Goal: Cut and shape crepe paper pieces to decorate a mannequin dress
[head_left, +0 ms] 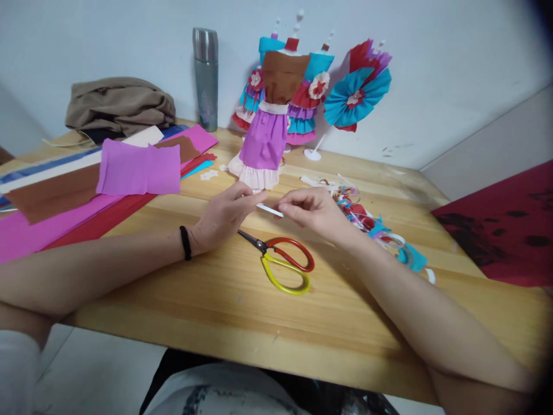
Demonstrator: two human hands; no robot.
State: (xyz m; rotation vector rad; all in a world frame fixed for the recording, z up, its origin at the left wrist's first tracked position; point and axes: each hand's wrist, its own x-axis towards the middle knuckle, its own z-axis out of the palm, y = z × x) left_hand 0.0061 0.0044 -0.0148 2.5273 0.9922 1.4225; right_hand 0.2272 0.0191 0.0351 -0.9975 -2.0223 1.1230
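Observation:
A narrow white strip (270, 210), perhaps paper or tape, stretches between my two hands above the table. My left hand (227, 212), with a black band at the wrist, is closed over the strip's left end. At the other end, the thumb and fingertips of my right hand (317, 212) pinch it. Just below lie scissors (262, 246) with one red and one yellow handle, blades pointing left. Right behind my hands stands a small dress form (270, 127) in a brown top, purple skirt and pale pink ruffle; my left fingers hide part of its base.
Coloured paper sheets (125, 173) pile up at the left, near a brown cloth (121, 104) and a flask (206, 80). More dressed forms (358, 98) stand along the wall. Paper scraps (367, 222) and tape rolls (394, 240) lie by my right forearm.

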